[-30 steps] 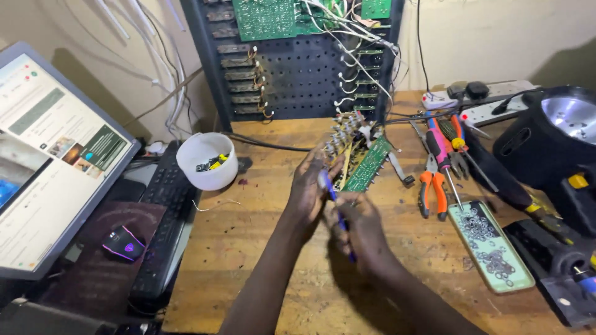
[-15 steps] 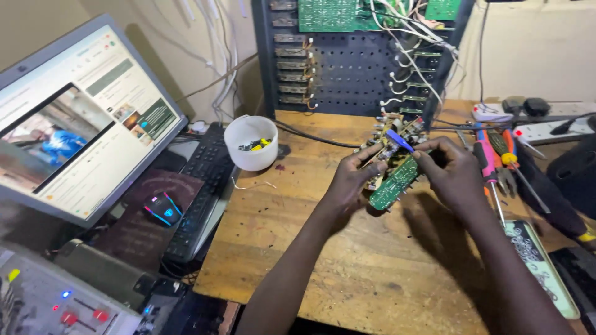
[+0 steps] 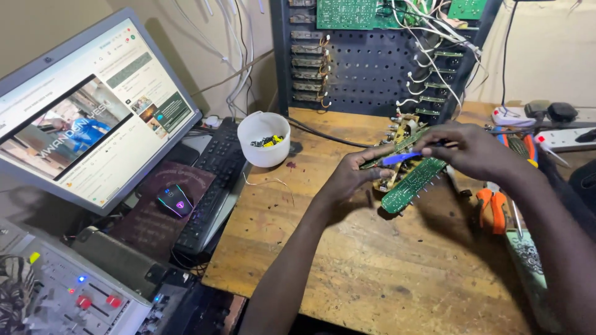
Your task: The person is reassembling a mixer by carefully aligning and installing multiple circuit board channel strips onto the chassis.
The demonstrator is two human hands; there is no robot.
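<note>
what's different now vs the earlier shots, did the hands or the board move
The right hand and its blue-handled tool went from low in front of the person up to the green circuit board. The left hand kept hold of the board and now lifts it off the wooden table. Nothing was let go. The white cup, keyboard and orange pliers stayed put.

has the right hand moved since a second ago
Yes. The right hand has risen off the wooden table to the circuit board, toward the black perforated panel, holding a blue tool.
</note>
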